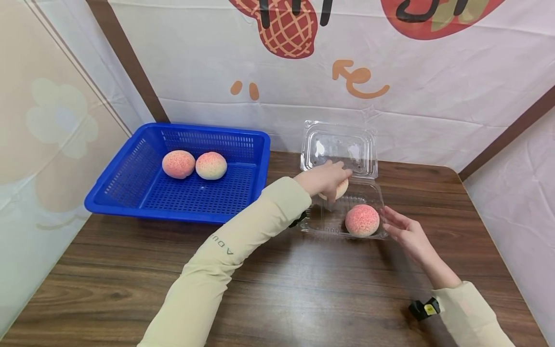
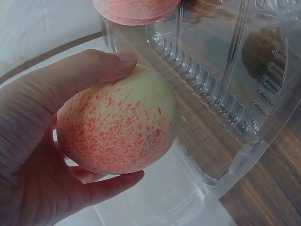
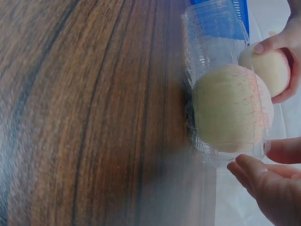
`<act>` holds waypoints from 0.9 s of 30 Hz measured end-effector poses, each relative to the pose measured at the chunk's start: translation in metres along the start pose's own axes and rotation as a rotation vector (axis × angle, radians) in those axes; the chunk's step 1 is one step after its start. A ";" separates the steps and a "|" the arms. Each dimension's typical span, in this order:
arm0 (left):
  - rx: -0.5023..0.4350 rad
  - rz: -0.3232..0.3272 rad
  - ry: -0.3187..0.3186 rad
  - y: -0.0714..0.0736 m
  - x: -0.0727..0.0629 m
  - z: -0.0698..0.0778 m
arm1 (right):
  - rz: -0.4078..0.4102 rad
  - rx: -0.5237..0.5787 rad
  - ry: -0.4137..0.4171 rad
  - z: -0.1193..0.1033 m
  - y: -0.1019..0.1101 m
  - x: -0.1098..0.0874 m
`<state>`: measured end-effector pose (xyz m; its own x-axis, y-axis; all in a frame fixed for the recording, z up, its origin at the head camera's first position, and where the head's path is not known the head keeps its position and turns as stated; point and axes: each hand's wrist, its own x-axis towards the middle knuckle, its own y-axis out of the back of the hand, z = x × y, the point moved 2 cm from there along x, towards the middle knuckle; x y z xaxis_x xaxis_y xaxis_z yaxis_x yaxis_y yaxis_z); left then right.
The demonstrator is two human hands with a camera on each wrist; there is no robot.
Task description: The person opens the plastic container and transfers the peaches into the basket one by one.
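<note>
My left hand grips a pink and cream peach with thumb and fingers around it, above the back part of a clear plastic clamshell box. The box lies open on the table, its lid raised at the back. Another peach sits in the front right of the box. At the box's right side, my right hand pinches the edge, thumb by the rim and fingers against the outer wall. In the head view the left hand hides much of its peach.
A blue plastic basket stands at the left of the wooden table, with two peaches inside. A printed white cloth hangs behind the table. Dark wrist straps show near both sleeves.
</note>
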<state>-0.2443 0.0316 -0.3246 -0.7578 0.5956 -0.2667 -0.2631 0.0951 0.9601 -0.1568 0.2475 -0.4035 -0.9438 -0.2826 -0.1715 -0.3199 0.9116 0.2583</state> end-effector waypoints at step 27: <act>0.021 -0.003 -0.015 0.026 -0.015 0.000 | 0.003 -0.011 -0.001 0.000 0.000 0.000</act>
<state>-0.2399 0.0256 -0.2955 -0.7483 0.6068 -0.2681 -0.2523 0.1134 0.9610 -0.1566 0.2475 -0.4032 -0.9445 -0.2798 -0.1718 -0.3183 0.9089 0.2694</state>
